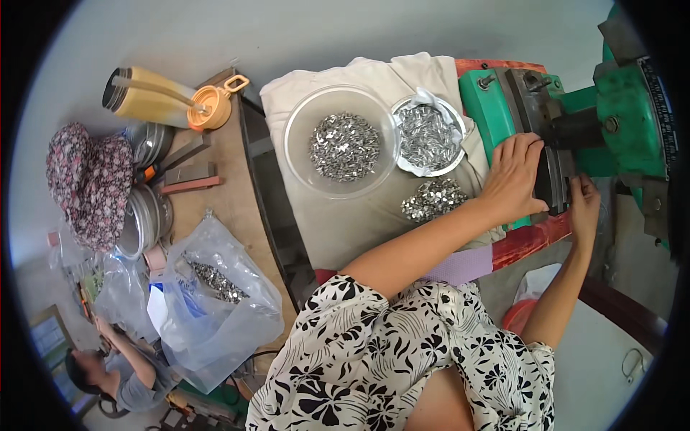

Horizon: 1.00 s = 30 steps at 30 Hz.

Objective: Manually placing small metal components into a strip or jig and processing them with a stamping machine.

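A green press (496, 118) stands at the right, with a dark metal die block (552, 179) on its bed. My left hand (514, 178) grips the left side of that block, its fingers curved over the far part and the thumb at the near end. At the block's right edge is my right hand (585, 197), fingers bent and pressed together; whatever they may hold is hidden. Left of my left hand lies a loose heap of small shiny metal pieces (433, 200). Beyond the heap is a cloth-lined bowl (460, 118) of slim metal parts.
A clear plastic tub (295, 158) of small metal pieces sits on a beige cloth (316, 237). The wooden table (237, 179) at left bears a plastic bag (251, 337) of metal pieces, a yellow bottle (154, 100) and a floral cap (90, 183). Another person (122, 370) is at lower left.
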### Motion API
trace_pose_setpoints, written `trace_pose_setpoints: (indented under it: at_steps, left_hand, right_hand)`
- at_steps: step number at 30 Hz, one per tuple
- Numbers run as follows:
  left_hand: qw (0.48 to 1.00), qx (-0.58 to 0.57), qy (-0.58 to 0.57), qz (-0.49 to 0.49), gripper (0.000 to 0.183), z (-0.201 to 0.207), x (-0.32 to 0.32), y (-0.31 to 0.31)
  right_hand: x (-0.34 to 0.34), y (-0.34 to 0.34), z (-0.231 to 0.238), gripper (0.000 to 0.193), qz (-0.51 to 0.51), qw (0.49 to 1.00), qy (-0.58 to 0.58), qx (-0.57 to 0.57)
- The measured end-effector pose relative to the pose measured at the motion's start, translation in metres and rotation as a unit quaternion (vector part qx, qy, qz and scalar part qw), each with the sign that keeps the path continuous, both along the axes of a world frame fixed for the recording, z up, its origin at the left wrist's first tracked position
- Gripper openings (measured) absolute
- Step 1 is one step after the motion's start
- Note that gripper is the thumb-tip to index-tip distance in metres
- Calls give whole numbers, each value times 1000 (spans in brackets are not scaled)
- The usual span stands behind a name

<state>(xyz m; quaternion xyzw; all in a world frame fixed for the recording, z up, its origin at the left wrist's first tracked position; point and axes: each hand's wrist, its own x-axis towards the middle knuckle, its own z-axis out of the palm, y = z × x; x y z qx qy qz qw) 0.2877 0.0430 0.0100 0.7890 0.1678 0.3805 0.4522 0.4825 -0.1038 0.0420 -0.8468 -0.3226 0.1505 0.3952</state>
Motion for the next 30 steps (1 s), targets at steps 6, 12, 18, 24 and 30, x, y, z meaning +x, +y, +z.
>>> trace_pose_setpoints:
  at_steps: [6,12,18,24,30]
  left_hand:
    - [1000,-21,-4,-17,104,0,3,2]
    - [999,-21,-11,-40,91,-3,4,12]
    - [998,-47,-25,-36,71,5,-10,10]
    - [960,-185,-19,-211,54,44,-60,-13]
    - [940,-227,8,-254,28,59,-114,23]
  right_hand:
    - [-18,2,9,32,-21,990,123,69]
    - [-97,-30,-6,20,-12,999,-50,-17]
    - [-114,-29,4,18,21,951,-295,-91]
    - [-151,-110,19,23,-71,970,-230,-11]
    - [-160,-46,46,24,191,934,-302,9]
